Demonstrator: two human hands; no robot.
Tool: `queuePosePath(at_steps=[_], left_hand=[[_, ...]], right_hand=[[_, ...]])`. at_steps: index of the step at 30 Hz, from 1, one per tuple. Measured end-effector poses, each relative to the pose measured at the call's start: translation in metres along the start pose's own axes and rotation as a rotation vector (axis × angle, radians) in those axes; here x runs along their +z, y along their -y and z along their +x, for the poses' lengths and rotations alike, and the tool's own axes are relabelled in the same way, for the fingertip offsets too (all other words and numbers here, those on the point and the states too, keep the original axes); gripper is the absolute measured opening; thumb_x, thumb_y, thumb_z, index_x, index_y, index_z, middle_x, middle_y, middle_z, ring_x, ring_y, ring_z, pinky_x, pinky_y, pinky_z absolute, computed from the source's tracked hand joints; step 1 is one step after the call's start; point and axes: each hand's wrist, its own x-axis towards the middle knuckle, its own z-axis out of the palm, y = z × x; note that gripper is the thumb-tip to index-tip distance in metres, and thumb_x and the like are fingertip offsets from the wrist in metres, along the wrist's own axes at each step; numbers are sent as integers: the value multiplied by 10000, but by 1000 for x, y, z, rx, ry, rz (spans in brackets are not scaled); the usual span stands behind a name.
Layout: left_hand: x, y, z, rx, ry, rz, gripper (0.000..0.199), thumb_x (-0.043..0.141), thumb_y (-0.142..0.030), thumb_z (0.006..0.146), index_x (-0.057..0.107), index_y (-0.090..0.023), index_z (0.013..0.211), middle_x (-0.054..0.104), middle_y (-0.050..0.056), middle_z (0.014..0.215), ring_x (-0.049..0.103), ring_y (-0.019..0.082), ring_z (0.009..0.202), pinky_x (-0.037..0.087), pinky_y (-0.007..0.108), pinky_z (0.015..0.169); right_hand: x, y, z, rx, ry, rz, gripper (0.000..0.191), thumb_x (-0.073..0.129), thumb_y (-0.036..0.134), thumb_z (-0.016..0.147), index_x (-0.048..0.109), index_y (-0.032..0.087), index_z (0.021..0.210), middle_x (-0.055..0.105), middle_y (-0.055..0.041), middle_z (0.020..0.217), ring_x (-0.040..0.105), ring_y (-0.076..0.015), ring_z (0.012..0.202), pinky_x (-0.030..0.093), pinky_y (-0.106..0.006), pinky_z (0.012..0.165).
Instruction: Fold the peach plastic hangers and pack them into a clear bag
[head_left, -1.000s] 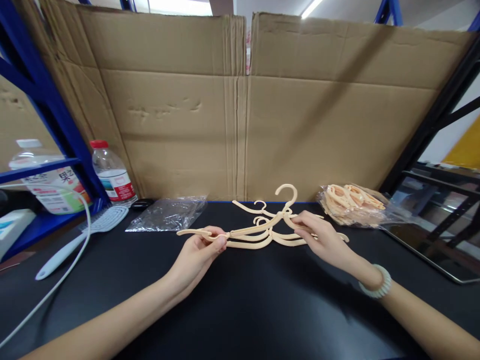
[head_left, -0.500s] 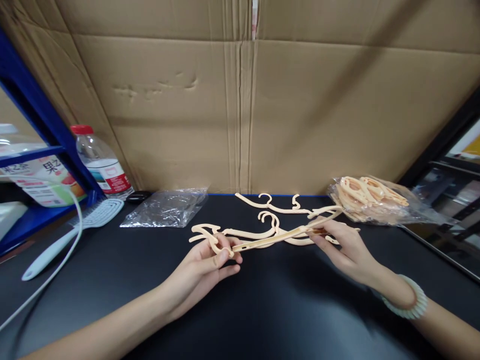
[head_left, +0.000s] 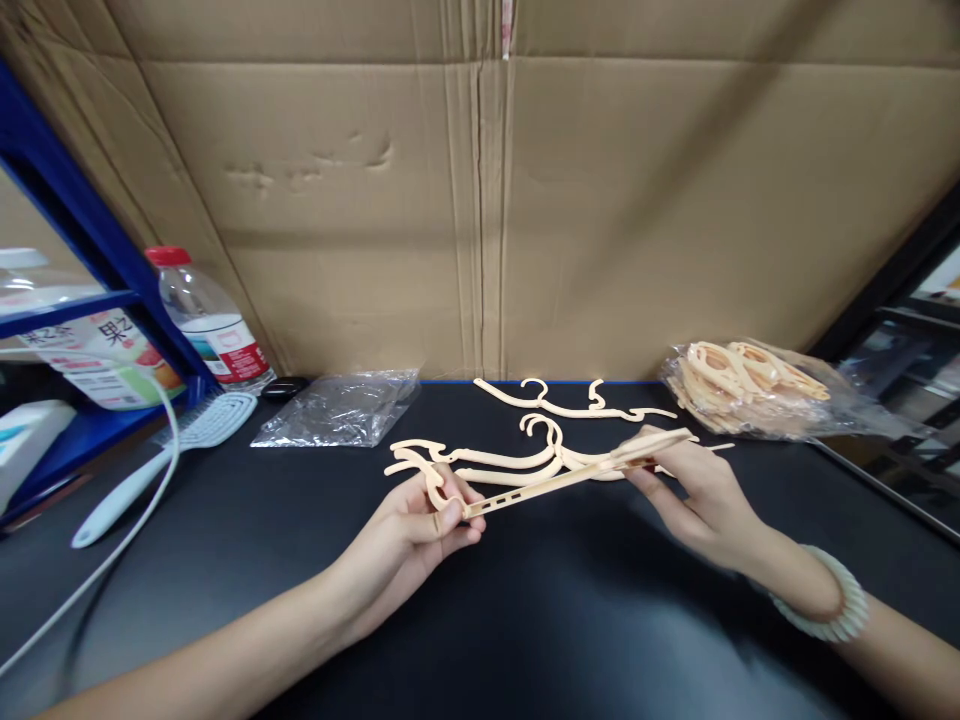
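Note:
A beige plastic folding clothes hanger is held between my two hands, its slotted bar slanting up to the right. My left hand pinches its left end, where a curved piece rises from the bar. My right hand grips the other end, and its fingertips partly cover the folded part there. Behind the held hanger, several similar beige hangers lie overlapping on the black table. Another beige hanger lies farther back, near the cardboard.
A clear bag of beige hangers lies at back right. On the left are a crumpled clear plastic bag, a pale blue hairbrush, a white cable, a red-capped bottle and a blue shelf. Cardboard stands behind.
The held hanger has turned slightly, showing more slots along its bar, and its right end has tipped lower. Both hands keep their hold. The view has shifted a little.

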Motion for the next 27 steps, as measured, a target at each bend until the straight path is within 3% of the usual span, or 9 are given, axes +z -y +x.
queuePosePath(at_steps=[5, 11, 17, 23, 27], left_hand=[[1, 4, 0, 22, -130, 24, 149, 768, -146, 713, 620, -150, 699, 643, 13, 777, 602, 120, 699, 511, 237, 729], [5, 2, -1, 55, -205, 92, 200, 799, -122, 593, 606, -147, 637, 648, 7, 704, 604, 124, 653, 512, 218, 662], [4, 3, -1, 120, -260, 123, 215, 780, -127, 603, 569, -154, 627, 644, -10, 648, 589, 102, 596, 492, 181, 580], [1, 8, 0, 145, -282, 116, 243, 806, -188, 650, 565, -156, 650, 686, 4, 741, 644, 114, 685, 535, 205, 703], [0, 9, -1, 119, -232, 77, 255, 809, -202, 683, 558, -163, 657, 706, 17, 791, 665, 129, 797, 526, 205, 793]], right_hand=[[2, 6, 0, -36, -9, -55, 124, 483, 107, 900, 568, 197, 900, 665, -65, 852, 637, -203, 788, 496, -316, 682], [3, 11, 0, -31, -18, -20, 176, 501, 89, 890, 587, 200, 995, 678, -48, 891, 642, -178, 784, 495, -291, 684], [7, 16, -2, -12, 10, 16, 188, 496, 86, 895, 569, 193, 1032, 680, -58, 923, 639, -178, 815, 498, -294, 717], [7, 17, -6, 73, 46, -20, 176, 504, 130, 909, 556, 201, 1062, 651, -29, 859, 604, -141, 710, 466, -255, 631], [5, 18, -3, 145, 69, -20, 188, 477, 131, 917, 559, 210, 1068, 612, -20, 830, 570, -130, 666, 439, -242, 582]])
